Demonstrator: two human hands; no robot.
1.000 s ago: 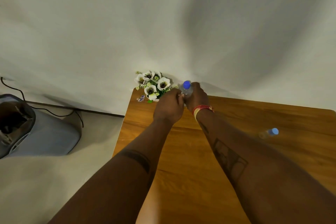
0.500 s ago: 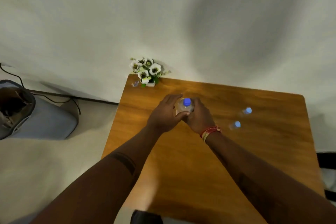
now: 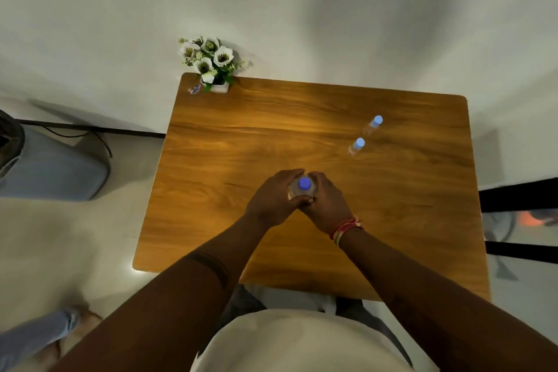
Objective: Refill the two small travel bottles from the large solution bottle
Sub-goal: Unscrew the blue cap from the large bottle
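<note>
Head view: left hand (image 3: pixel 271 202) and right hand (image 3: pixel 327 205) both grip the large bottle (image 3: pixel 303 189). Two small bottles (image 3: pixel 357 146) (image 3: pixel 373 124) stand capped, well right of it.

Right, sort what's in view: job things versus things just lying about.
Job:
large bottle, blue cap on, gripped by left hand and right hand
two small bottles, capped, standing apart on the table

Lying about:
flower pot
small wrapper beside it
grey bin on the floor
</note>
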